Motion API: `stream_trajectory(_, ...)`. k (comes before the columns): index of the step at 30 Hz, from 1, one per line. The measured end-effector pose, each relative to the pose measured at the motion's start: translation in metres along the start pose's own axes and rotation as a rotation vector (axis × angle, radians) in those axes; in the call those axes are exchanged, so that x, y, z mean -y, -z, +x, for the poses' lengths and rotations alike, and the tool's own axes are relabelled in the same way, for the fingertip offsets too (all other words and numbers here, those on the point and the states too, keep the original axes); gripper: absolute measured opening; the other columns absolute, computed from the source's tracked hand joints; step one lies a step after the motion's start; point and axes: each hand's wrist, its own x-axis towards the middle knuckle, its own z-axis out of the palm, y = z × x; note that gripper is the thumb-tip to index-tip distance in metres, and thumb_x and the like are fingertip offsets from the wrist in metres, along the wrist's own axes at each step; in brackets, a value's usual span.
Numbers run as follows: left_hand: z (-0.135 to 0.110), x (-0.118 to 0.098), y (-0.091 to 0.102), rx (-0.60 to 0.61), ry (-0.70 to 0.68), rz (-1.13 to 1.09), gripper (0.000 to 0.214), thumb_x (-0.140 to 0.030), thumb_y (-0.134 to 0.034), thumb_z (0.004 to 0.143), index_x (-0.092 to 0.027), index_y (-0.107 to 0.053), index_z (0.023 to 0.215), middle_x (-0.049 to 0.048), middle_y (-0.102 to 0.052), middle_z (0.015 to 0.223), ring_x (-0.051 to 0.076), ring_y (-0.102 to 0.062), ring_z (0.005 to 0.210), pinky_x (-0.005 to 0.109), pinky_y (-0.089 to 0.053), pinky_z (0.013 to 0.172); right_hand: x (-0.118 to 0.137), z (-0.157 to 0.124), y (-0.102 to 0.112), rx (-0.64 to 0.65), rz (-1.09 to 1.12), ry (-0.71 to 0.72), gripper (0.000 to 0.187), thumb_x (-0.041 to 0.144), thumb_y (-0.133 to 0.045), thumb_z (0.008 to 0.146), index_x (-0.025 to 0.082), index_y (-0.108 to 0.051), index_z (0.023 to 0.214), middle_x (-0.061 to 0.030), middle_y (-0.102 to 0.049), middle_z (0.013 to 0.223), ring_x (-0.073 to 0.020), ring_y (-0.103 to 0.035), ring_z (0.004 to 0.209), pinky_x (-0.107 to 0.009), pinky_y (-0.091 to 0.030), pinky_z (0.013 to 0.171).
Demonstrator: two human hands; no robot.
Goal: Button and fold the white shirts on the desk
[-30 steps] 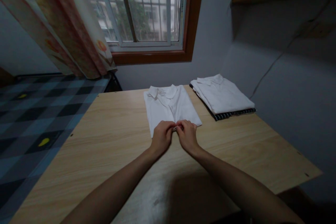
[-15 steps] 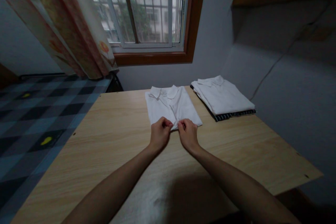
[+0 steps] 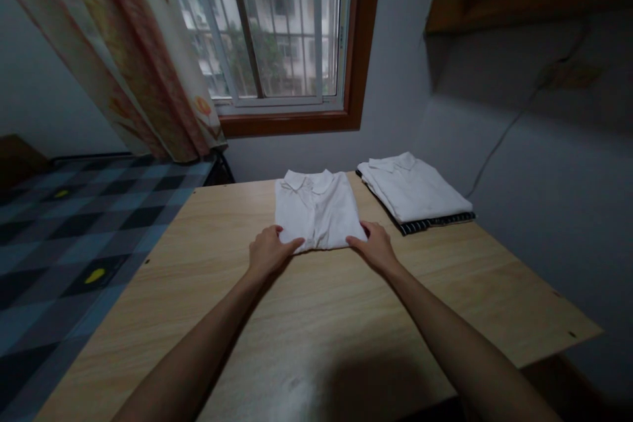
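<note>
A white collared shirt (image 3: 316, 211) lies folded into a rough rectangle on the wooden table (image 3: 217, 316), its collar toward the window. My left hand (image 3: 271, 247) grips the shirt's near left corner, thumb on top and fingers at the side edge. At the near right corner, my right hand (image 3: 374, 244) holds the cloth the same way. Small creases run up from the near edge between the two hands. The fingertips under the cloth are partly hidden.
A stack of folded clothes (image 3: 418, 188), white on top with dark striped cloth beneath, sits at the table's back right. A bed with a checked cover (image 3: 99, 231) stands to the left. Behind the table are a window (image 3: 281, 33) and a curtain (image 3: 148, 66).
My hands have moved apart, from the middle of the shirt's near edge to its two near corners. The view has tilted up slightly.
</note>
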Motion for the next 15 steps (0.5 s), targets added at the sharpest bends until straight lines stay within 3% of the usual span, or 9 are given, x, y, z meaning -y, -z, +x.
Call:
stream_trajectory(2, -0.002, 0.005, 0.005, 0.121, -0.015, 0.008, 0.066, -0.060, -0.070, 0.067, -0.015, -0.058, 0.113, 0.0151, -0.067, 0.105, 0.031, -0.063, 0.095, 0.036, -0.045, 0.079, 0.004, -0.001, -0.002, 0.024, -0.007, -0.006, 0.048, 0.036, -0.073, 0.069, 0.012, -0.062, 0.109, -0.0135, -0.066, 0.107, -0.0273, -0.058, 0.099, -0.039, -0.043, 0.087)
stream_trajectory(5, -0.012, 0.008, 0.007, 0.149, -0.089, -0.035, 0.071, -0.049, -0.077, 0.064, -0.016, -0.054, 0.123, 0.0144, -0.068, 0.108, 0.030, -0.063, 0.096, 0.036, -0.046, 0.080, 0.012, 0.000, -0.004, 0.065, 0.031, 0.002, 0.038, 0.028, -0.070, 0.069, 0.014, -0.062, 0.104, -0.0102, -0.067, 0.102, -0.0244, -0.059, 0.095, -0.036, -0.043, 0.085)
stream_trajectory(8, -0.024, 0.007, 0.006, 0.035, -0.282, -0.059, 0.050, -0.034, -0.074, 0.069, -0.018, -0.062, 0.115, 0.0116, -0.069, 0.105, 0.029, -0.062, 0.099, 0.040, -0.045, 0.090, 0.015, 0.003, -0.001, 0.122, 0.091, -0.021, 0.015, 0.026, -0.060, 0.075, 0.017, -0.062, 0.088, -0.0051, -0.067, 0.085, -0.0199, -0.059, 0.080, -0.032, -0.043, 0.076)
stream_trajectory(11, -0.033, 0.001, 0.011, -0.125, -0.481, -0.164, 0.019, -0.026, -0.061, 0.081, -0.018, -0.067, 0.098, 0.0088, -0.070, 0.096, 0.024, -0.063, 0.094, 0.038, -0.046, 0.092, 0.018, 0.005, 0.011, 0.165, 0.200, 0.013, 0.012, 0.029, -0.053, 0.079, 0.018, -0.058, 0.079, -0.0023, -0.063, 0.077, -0.0175, -0.056, 0.072, -0.029, -0.041, 0.069)
stream_trajectory(13, -0.036, -0.007, 0.021, -0.218, -0.548, -0.256, 0.019, -0.024, -0.053, 0.087, -0.017, -0.066, 0.098, 0.0071, -0.069, 0.090, 0.018, -0.064, 0.082, 0.030, -0.050, 0.079, 0.025, 0.006, 0.026, 0.121, 0.291, 0.078, 0.016, 0.033, -0.050, 0.083, 0.018, -0.056, 0.084, -0.0024, -0.062, 0.080, -0.0173, -0.055, 0.074, -0.028, -0.041, 0.068)
stream_trajectory(15, -0.036, -0.020, 0.040, -0.320, -0.626, -0.287, 0.021, -0.023, -0.050, 0.090, -0.018, -0.065, 0.103, 0.0060, -0.069, 0.090, 0.015, -0.064, 0.077, 0.025, -0.051, 0.070, 0.038, 0.010, 0.046, -0.022, 0.350, 0.135, 0.018, 0.036, -0.048, 0.087, 0.019, -0.054, 0.090, -0.0029, -0.061, 0.083, -0.0178, -0.055, 0.076, -0.029, -0.042, 0.070)
